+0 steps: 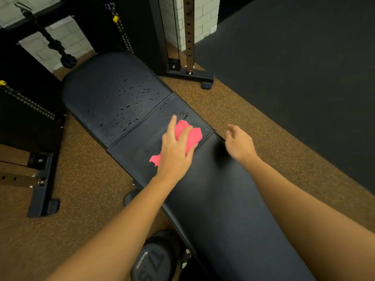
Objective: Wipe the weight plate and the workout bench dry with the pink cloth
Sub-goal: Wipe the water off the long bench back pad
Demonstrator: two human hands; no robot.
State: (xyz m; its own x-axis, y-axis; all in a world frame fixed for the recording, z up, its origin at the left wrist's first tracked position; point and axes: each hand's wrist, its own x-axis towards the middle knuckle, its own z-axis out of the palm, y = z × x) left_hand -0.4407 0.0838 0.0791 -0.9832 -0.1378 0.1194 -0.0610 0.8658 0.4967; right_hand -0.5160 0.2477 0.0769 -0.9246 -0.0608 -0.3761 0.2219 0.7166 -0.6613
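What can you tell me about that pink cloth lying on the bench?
The pink cloth is a small, bright, soft-looking rag, crumpled rather than folded. It lies on the middle pad of the black workout bench, beside water droplets. The left hand presses on it, covering its centre; pink shows past the fingers and at the hand's left side.

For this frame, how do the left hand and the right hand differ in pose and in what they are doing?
The left hand lies on the pink cloth, pressing it to the middle section of the workout bench; the right hand holds nothing. The left hand's fingers spread over the cloth; the right hand's curl loosely. The left hand sits mid-pad, the right hand by the bench's right edge. Both stop short of the droplets farther along.
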